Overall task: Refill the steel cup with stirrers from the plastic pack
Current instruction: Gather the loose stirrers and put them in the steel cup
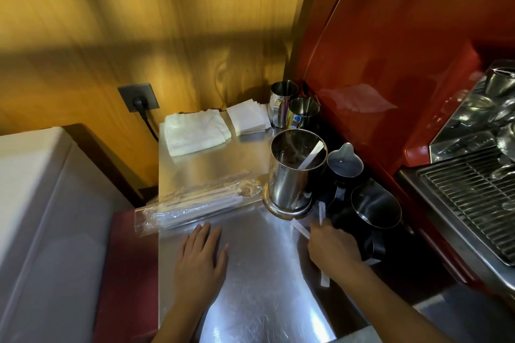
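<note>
The tall polished steel cup [296,172] is parked upright mid-counter with only a couple of paper-wrapped stirrers [311,155] left inside. The clear crinkly plastic pack of stirrers [195,203] is laid flat just to its left, apparently open toward the cup. The left hand [202,256] is spread flat on the brushed metal counter [250,301], gripping nothing. A loose wrapped stirrer [321,211] seems pinched by the right hand [333,249], though it's blurry. The black milk jugs [374,203] crowded alongside could easily get knocked.
</note>
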Tool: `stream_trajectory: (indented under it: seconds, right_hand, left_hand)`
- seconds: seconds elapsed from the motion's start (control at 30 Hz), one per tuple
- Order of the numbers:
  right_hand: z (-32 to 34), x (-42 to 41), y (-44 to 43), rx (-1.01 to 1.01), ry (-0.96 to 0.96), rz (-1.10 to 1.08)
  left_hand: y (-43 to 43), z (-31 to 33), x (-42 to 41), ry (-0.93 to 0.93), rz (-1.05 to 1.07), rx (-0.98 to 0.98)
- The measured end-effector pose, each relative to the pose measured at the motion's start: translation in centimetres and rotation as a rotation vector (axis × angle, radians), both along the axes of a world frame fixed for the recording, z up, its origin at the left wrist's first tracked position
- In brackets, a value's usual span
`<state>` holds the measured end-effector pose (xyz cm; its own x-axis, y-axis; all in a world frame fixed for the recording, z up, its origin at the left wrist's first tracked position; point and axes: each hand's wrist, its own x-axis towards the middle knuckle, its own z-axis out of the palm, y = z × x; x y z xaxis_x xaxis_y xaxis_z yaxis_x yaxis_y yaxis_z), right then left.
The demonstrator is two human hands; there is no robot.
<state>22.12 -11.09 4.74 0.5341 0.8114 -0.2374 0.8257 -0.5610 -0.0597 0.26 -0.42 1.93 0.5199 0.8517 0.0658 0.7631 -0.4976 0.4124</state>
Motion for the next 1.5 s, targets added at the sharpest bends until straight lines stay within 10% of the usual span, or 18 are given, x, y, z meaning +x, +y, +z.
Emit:
stream_trajectory:
  seconds: [0.67,1.5]
  right_hand:
    - [-0.9,-2.9,1.3,0.232,0.184,0.117]
    - [0.9,0.0,4.2,-0.054,0.414,0.183]
  left_hand:
    - [-0.1,0.3,0.0,-0.016,0.001,-0.004]
    - [0.2,-0.3,-0.1,-0.008,-0.005,0.030]
